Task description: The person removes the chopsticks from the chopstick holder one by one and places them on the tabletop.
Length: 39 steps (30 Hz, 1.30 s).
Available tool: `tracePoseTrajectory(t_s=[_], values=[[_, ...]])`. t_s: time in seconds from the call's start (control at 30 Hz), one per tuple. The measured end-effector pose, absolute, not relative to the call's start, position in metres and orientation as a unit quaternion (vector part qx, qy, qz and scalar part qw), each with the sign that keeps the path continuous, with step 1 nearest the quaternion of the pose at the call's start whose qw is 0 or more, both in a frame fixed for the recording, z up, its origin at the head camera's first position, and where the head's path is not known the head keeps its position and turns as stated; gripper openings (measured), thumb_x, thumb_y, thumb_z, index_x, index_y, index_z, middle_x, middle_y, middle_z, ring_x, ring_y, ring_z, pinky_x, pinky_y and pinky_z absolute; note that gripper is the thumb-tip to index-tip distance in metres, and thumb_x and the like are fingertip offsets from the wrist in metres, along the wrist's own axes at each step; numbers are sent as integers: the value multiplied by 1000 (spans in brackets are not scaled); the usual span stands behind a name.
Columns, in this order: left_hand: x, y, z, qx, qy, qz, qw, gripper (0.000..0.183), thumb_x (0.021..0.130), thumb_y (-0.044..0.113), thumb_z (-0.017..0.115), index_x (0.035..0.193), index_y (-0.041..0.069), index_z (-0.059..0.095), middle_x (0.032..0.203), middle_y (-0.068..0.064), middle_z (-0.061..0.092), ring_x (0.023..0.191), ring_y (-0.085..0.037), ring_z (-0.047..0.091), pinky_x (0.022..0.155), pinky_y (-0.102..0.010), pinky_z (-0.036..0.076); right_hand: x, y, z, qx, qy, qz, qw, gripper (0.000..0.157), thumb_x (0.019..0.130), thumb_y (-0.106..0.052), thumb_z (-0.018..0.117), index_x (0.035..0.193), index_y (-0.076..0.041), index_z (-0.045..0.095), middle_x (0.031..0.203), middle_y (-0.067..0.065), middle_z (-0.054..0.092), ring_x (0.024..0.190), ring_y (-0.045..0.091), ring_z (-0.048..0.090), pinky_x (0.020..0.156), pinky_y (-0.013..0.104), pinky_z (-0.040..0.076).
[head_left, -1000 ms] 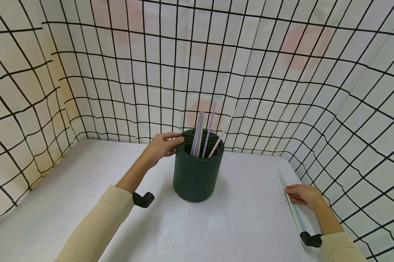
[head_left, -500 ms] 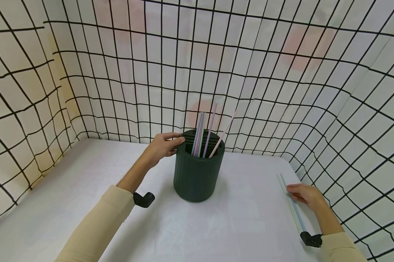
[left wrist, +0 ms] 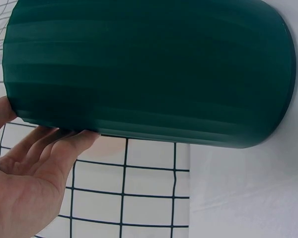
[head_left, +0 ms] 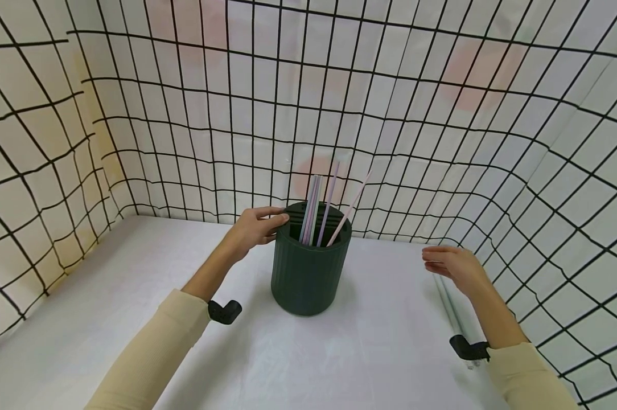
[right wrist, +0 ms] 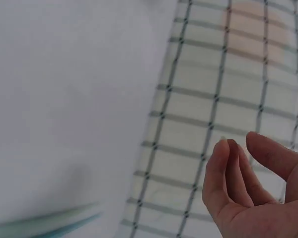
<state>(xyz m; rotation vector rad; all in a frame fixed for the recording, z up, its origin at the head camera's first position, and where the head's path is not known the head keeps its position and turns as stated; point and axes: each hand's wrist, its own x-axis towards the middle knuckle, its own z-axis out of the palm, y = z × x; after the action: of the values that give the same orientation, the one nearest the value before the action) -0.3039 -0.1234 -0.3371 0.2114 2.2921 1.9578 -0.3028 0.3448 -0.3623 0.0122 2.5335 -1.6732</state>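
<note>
In the head view, my left hand (head_left: 254, 230) holds the far-left rim of a dark green utensil holder (head_left: 308, 282). Thumb on the rim and fingers against the ribbed wall, it also shows in the left wrist view, where the holder (left wrist: 149, 69) fills the upper part. Several thin pastel straws (head_left: 311, 210) stand in the holder, two of them leaning right. My right hand (head_left: 454, 266) is raised at the right with bent, relaxed fingers and nothing between them, also in the right wrist view. Under it, a pale green and a bluish straw (head_left: 447, 302) lie on the table.
Black wire mesh (head_left: 288, 125) encloses the white table (head_left: 370, 353) at the back and both sides. The right forearm is close to the right mesh panel. A black wrist camera (head_left: 225, 312) sits on the left wrist, and another on the right.
My right hand has moved away from the straws on the table, up and to the left, carrying nothing. The left hand and the utensil holder have stayed in place.
</note>
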Motion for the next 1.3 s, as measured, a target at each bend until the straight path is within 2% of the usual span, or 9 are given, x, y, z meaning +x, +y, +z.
tracePoseTrajectory(t_s=[0.2, 0.4, 0.63, 0.77, 0.83, 1.03, 1.3], values=[[-304, -124, -337, 70, 755, 649, 64, 52, 99, 34, 67, 144, 9, 57, 131, -15, 68, 118, -25, 69, 102, -37, 55, -299, 284, -322, -38, 830, -554, 48, 51, 101, -28, 65, 136, 7, 54, 103, -10, 70, 95, 4, 72, 94, 24, 58], [-304, -125, -336, 73, 756, 647, 65, 54, 99, 34, 67, 145, 9, 56, 134, -15, 66, 119, -26, 68, 103, -39, 54, -295, 234, -296, -73, 807, -584, 44, 46, 101, -25, 66, 132, 6, 57, 112, 1, 69, 96, 9, 72, 95, 27, 58], [-303, -125, -337, 71, 753, 651, 64, 52, 100, 33, 67, 144, 8, 56, 131, -16, 67, 117, -25, 69, 103, -38, 55, -292, 192, -283, -118, 782, -610, 51, 44, 102, -22, 65, 135, 6, 55, 118, 10, 67, 103, 15, 73, 95, 24, 57], [-304, -125, -337, 72, 752, 652, 63, 52, 100, 32, 67, 145, 8, 55, 131, -16, 67, 117, -26, 69, 103, -39, 55, -291, 178, -283, -126, 766, -628, 60, 42, 102, -17, 63, 135, 7, 53, 131, 19, 59, 105, 16, 71, 97, 24, 56], [-304, -124, -338, 72, 752, 652, 63, 52, 100, 32, 67, 145, 8, 55, 131, -16, 67, 117, -26, 68, 103, -39, 55, -292, 174, -284, -124, 764, -631, 61, 42, 102, -16, 63, 135, 7, 52, 134, 20, 56, 105, 14, 70, 98, 23, 56], [-304, -124, -338, 73, 750, 654, 65, 53, 100, 33, 67, 145, 8, 55, 132, -16, 67, 118, -26, 68, 103, -38, 55, -293, 170, -288, -120, 776, -618, 52, 40, 102, -16, 62, 135, 6, 53, 129, 14, 58, 106, 12, 69, 101, 23, 54], [-303, -124, -338, 70, 747, 658, 69, 54, 99, 33, 68, 146, 9, 55, 134, -15, 66, 120, -27, 67, 104, -38, 54, -291, 168, -293, -114, 786, -607, 23, 35, 101, -21, 65, 127, 2, 60, 125, 15, 66, 110, 15, 71, 114, 37, 46]])
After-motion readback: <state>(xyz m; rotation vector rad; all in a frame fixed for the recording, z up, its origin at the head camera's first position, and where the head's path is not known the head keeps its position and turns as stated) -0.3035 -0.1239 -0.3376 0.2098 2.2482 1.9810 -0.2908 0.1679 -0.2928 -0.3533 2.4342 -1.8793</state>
